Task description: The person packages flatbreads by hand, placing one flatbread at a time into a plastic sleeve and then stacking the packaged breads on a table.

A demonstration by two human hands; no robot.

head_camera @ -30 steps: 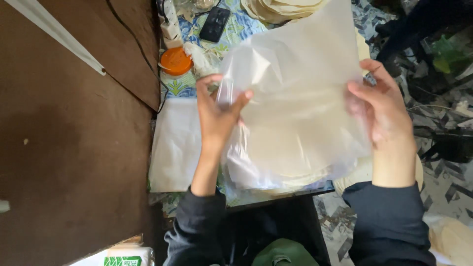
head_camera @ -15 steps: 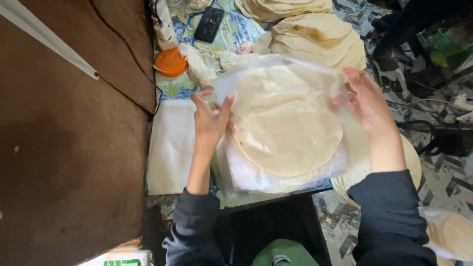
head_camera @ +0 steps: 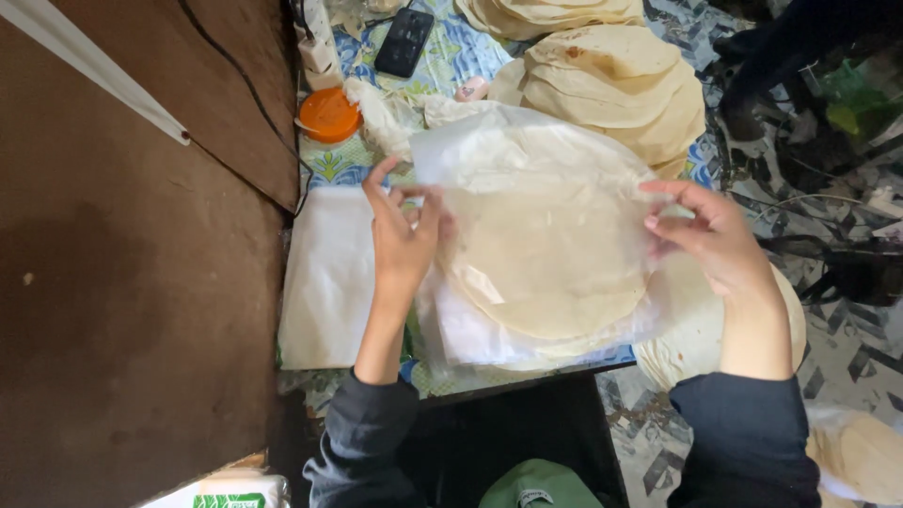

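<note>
Clear thin plastic bag point(head_camera: 536, 179), crumpled and translucent, spread flat over a round pale flatbread point(head_camera: 555, 273), bag's far edge towards the orange round lid point(head_camera: 328, 115), flatbread lying flat on white sheets, below and right of that lid, its near rim showing through

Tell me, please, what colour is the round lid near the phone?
Orange lid, clearest in the head view.

**Soft daylight, dim left side**

Even, diffuse light falls brightest around twelve to one o'clock. The brown surface point(head_camera: 132, 282) toward nine o'clock sits murky. Mild sheen on the clear plastic bag point(head_camera: 536, 188); edges slightly soft, shadows faint.
</note>
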